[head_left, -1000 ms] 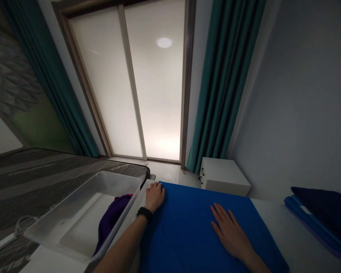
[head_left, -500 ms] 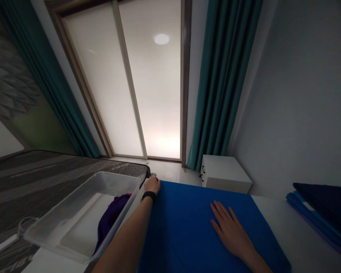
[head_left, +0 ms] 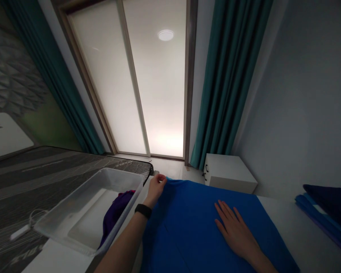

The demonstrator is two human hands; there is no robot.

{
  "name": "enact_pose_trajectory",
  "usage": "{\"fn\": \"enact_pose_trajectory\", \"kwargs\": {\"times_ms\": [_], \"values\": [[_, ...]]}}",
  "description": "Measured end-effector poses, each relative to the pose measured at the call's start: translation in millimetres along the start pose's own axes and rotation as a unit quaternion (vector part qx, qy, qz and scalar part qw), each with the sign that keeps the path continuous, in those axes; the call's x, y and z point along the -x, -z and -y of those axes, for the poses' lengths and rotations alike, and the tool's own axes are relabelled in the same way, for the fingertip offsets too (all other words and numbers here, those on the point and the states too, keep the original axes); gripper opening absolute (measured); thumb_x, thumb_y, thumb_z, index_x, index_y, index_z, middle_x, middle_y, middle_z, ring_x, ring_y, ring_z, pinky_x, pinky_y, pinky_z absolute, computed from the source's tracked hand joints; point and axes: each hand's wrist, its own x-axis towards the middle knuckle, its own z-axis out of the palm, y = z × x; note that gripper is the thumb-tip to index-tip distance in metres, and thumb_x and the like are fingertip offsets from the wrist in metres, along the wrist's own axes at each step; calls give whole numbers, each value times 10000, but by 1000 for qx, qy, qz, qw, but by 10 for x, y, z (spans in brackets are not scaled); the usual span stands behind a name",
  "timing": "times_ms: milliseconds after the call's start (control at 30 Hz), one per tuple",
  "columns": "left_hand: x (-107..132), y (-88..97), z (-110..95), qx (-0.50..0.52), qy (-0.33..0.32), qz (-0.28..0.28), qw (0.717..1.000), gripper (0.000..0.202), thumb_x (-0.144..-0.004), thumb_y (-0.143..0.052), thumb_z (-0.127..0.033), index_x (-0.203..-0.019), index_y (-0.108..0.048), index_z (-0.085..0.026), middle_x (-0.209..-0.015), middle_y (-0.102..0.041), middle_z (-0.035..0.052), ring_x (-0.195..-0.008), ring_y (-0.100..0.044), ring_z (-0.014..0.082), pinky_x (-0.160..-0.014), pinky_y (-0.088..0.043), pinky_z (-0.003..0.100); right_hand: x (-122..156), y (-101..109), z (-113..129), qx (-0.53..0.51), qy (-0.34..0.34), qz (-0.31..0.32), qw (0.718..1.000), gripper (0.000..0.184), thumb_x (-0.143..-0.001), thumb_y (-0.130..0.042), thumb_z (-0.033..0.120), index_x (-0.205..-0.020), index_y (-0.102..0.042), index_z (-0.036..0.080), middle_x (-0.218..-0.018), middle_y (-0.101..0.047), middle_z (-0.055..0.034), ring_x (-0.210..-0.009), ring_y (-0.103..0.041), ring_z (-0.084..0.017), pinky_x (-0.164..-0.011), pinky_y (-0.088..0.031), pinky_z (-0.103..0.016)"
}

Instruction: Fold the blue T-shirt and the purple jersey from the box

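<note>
A blue cloth (head_left: 187,223) lies spread over a white table (head_left: 268,206). Its far left corner is pinched between the thumb and fingers of my left hand (head_left: 157,185), and the edge there is slightly lifted and wrinkled. A dark band circles my left wrist. My right hand (head_left: 235,229) rests flat on the right part of the cloth with its fingers spread. The near edge of the cloth runs out of the picture.
Left of the cloth stands a clear plastic bin (head_left: 74,212) with purple fabric (head_left: 118,212) inside. A dark mattress (head_left: 19,189) lies beyond it. Folded blue clothes (head_left: 326,212) are stacked at the right. A white cabinet (head_left: 230,170) stands past the table near teal curtains (head_left: 227,94).
My left hand has closed on the far left corner of the cloth and raised it a little, making creases. My right hand stays flat on the cloth. The view has shifted slightly.
</note>
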Motion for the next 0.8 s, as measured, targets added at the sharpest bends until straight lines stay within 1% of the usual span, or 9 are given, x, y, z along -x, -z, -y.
{"fn": "enact_pose_trajectory", "kwargs": {"times_ms": [100,200,267,333,433,533,600,667,800], "values": [[275,53,47,32,-28,22,999,218,-758,-571,-333,-845,-675,-162,-806,-697,33,-647,-611,157,-598,-448,248,-2,-10,-7,-8,0,-3,1000,645,-963,-281,574,-1510,-304,235,-1574,-277,-38,-1461,-215,-242,-1200,-141,-516],[473,76,130,53,-38,54,996,260,-757,-560,-393,-816,-679,-170,-735,-684,26,-581,-590,163,-561,-437,263,3,54,27,-24,-9,-4,1000,642,-969,-263,585,-1513,-300,246,-1579,-271,-38,-1464,-208,-239,-1201,-125,-510],[526,81,185,64,-35,67,995,299,-761,-551,-423,-847,-682,-169,-683,-674,25,-588,-608,186,-578,-452,284,2,133,58,-36,-14,2,999,635,-976,-252,580,-1511,-308,244,-1584,-264,-40,-1467,-200,-232,-1203,-106,-500],[525,74,232,66,-20,77,995,315,-732,-569,-444,-841,-685,-172,-709,-695,41,-637,-647,214,-634,-483,314,-9,219,70,-59,-16,18,998,612,-987,-242,553,-1506,-326,240,-1577,-289,-40,-1463,-216,-222,-1204,-112,-483],[493,53,282,56,-20,90,994,346,-723,-564,-480,-844,-693,-183,-782,-728,60,-714,-674,241,-708,-505,347,-33,323,8,-88,-38,7,995,561,-1006,-239,452,-1480,-388,191,-1515,-417,-71,-1417,-325,-213,-1190,-182,-434],[489,43,303,32,-19,99,994,369,-710,-558,-511,-834,-697,-192,-834,-746,63,-768,-682,256,-745,-514,361,-55,396,-177,-64,-94,-36,993,475,-996,-279,323,-1398,-502,203,-1362,-573,-76,-1278,-482,-209,-1091,-336,-374],[504,47,304,11,-22,100,995,396,-714,-548,-533,-844,-701,-192,-843,-749,62,-783,-685,262,-757,-518,368,-74,441,-360,-37,-153,-55,986,437,-974,-312,262,-1326,-565,201,-1252,-624,-91,-1179,-540,-227,-995,-402,-370],[521,54,296,-10,-31,95,995,413,-719,-539,-552,-852,-707,-198,-851,-751,59,-796,-686,266,-756,-523,371,-103,489,-566,-17,-207,-68,976,405,-956,-339,229,-1266,-596,180,-1198,-631,-116,-1139,-551,-251,-950,-412,-385],[543,64,256,-40,-49,90,994,407,-720,-534,-568,-839,-716,-224,-864,-757,46,-814,-690,268,-757,-540,365,-196,574,-927,4,-289,-84,954,340,-939,-394,220,-1193,-608,151,-1185,-613,-154,-1121,-558,-269,-898,-423,-384]]}}
